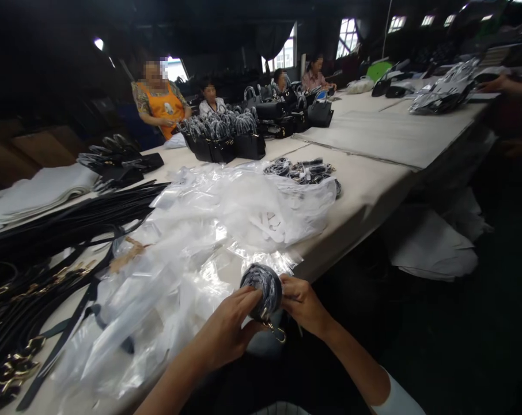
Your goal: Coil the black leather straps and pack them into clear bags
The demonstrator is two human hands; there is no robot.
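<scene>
A coiled black bag strap (pixel 264 283), partly wrapped in clear plastic, is held at the table's near edge. My left hand (pixel 230 323) grips its left side, thumb below and fingers over the coil. On the right side my right hand (pixel 302 302) pinches the strap's outer edge. A gold clasp (pixel 278 333) hangs from the bottom of the coil. Just beyond and to the left spreads a heap of clear plastic bags (pixel 192 253). Behind that heap lie several coiled, plastic-wrapped straps (pixel 304 171).
Long black straps (pixel 62 213) with gold clasps (pixel 16 372) cover the table's left side. Black handbags (pixel 224 144) with wrapped handles stand farther back. White sheets (pixel 40 193) are stacked at left. Several people, one in an orange apron (pixel 163 106), are along the far side.
</scene>
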